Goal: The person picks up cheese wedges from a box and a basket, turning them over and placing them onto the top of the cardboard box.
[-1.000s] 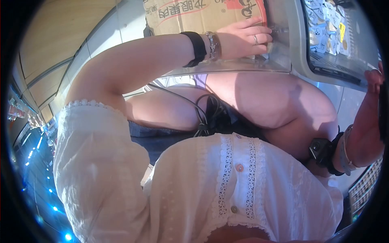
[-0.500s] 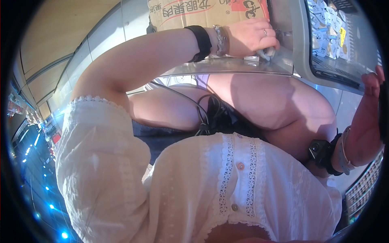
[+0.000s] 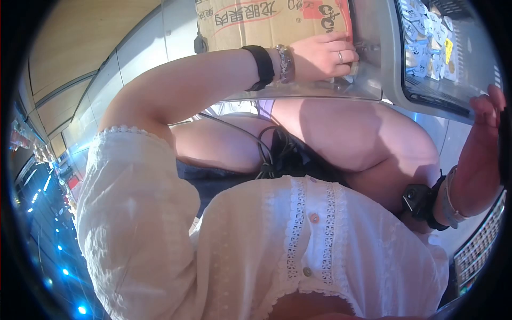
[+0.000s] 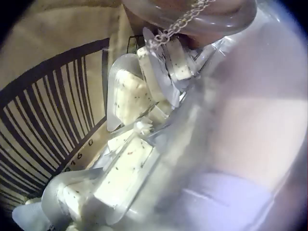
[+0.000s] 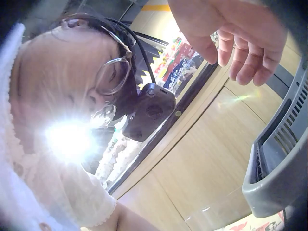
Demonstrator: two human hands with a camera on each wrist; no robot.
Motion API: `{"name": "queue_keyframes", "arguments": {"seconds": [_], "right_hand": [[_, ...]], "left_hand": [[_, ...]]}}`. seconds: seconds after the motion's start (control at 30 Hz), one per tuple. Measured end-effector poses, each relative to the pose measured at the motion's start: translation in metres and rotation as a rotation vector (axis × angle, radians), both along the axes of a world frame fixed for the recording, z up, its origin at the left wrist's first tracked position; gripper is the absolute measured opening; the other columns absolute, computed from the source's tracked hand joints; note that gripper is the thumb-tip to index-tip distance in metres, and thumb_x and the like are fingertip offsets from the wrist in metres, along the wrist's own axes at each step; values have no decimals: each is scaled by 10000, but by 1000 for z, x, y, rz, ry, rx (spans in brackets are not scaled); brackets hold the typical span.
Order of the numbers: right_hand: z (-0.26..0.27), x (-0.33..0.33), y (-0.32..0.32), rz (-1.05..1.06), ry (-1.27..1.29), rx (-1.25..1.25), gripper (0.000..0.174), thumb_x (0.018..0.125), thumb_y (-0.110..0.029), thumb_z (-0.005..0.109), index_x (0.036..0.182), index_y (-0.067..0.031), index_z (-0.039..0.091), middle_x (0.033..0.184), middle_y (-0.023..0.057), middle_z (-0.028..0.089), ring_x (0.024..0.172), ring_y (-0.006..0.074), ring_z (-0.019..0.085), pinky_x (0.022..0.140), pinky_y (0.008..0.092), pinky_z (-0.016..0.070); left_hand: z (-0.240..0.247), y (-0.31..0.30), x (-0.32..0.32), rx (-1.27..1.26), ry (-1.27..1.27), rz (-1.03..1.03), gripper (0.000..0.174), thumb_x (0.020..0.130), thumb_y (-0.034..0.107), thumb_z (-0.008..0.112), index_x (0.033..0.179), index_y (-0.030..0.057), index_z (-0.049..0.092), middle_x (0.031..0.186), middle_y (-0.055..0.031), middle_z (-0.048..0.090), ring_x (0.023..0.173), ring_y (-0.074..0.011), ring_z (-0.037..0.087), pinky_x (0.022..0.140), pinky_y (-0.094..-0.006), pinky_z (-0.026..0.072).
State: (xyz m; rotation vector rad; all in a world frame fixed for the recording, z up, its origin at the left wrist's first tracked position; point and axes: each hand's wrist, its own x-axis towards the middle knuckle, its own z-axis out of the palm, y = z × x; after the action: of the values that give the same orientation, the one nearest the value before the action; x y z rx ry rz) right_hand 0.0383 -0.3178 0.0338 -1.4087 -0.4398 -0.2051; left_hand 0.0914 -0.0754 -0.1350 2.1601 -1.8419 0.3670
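Note:
In the head view my left hand (image 3: 322, 56) reaches across a printed cardboard box (image 3: 250, 34), its fingers bent down at the box's right edge. A whitish small packet (image 3: 349, 77) shows by the fingertips. In the left wrist view, several small clear packs (image 4: 126, 171) of white, dark-flecked pieces lie between the cardboard and a see-through plastic wall (image 4: 192, 130). The bracelet hangs just above them; my fingertips are hidden, so I cannot tell whether they pinch a pack. My right hand (image 5: 240, 41), fingers loosely curled and holding nothing, hovers near a grey plastic basket (image 5: 269, 190).
The grey basket (image 3: 394, 58) holds many white packets (image 3: 426, 40), one with a yellow label. My bent legs (image 3: 346, 128) sit right against the clear bin's near edge. A loose cable (image 3: 261, 144) lies over my lap. Wooden cabinet fronts (image 3: 80, 48) stand at left.
My left hand first lay over the box edge, then rose with its fingers curled round a small packet, and is now lowered at the same edge. The right hand stays almost still.

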Motion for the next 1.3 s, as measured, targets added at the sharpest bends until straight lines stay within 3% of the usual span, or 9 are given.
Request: {"name": "queue_keyframes", "arguments": {"seconds": [0.17,0.33,0.43,0.5,0.57,0.73,0.9,1.07,1.3], "right_hand": [[0,0,-2,35,0,-1,398,856,-104,447,1202,53,327,955,233,557,749,238,594,671,265,505],[0,-3,1,6,3,-6,404,854,-106,451,1203,54,324,952,231,558,750,239,594,678,273,504],[1,-3,3,24,2,-7,406,854,-114,454,1200,55,326,947,231,559,752,242,594,681,273,502],[2,-3,3,23,103,200,407,853,-118,454,1198,56,327,939,231,561,753,245,594,683,272,502],[-2,-3,4,0,38,116,403,854,-112,447,1199,56,327,936,231,561,753,245,594,684,272,502],[-9,3,3,27,-95,37,392,855,-93,427,1202,57,325,932,234,561,756,242,594,679,266,502],[-8,3,13,77,-101,284,395,858,-101,426,1203,60,323,939,247,554,773,239,592,668,256,503],[-17,8,-11,129,-20,146,395,857,-103,428,1202,59,322,941,250,552,779,246,592,674,269,505],[-11,6,-6,151,36,266,395,857,-100,431,1202,57,321,946,254,552,788,251,593,679,283,506]], "left_hand": [[6,4,2,-66,130,-42,219,633,121,584,850,119,553,1087,-17,514,990,-186,501,931,-364,378],[38,16,12,-94,889,145,194,640,37,613,799,54,502,906,-41,579,808,-200,572,752,-302,466],[55,20,23,-140,1065,273,139,684,7,551,806,40,493,810,-28,570,722,-133,559,675,-243,445],[61,22,27,-100,1226,293,103,713,1,495,810,29,519,756,-18,550,686,-89,523,614,-221,417],[56,26,34,147,1454,411,126,708,-2,472,797,23,558,700,-3,545,641,-86,507,579,-224,409],[54,8,10,487,949,530,290,748,267,455,722,22,608,713,-139,592,669,-294,574,630,-386,454],[42,-8,-2,734,512,407,207,743,252,512,735,59,587,707,-83,589,663,-249,592,574,-376,467],[17,-2,-6,429,-144,111,63,674,167,536,719,126,550,714,20,534,698,-125,562,572,-253,438],[12,-7,-8,200,-191,157,62,661,165,525,708,128,539,781,26,498,691,-122,540,605,-238,421]]}}
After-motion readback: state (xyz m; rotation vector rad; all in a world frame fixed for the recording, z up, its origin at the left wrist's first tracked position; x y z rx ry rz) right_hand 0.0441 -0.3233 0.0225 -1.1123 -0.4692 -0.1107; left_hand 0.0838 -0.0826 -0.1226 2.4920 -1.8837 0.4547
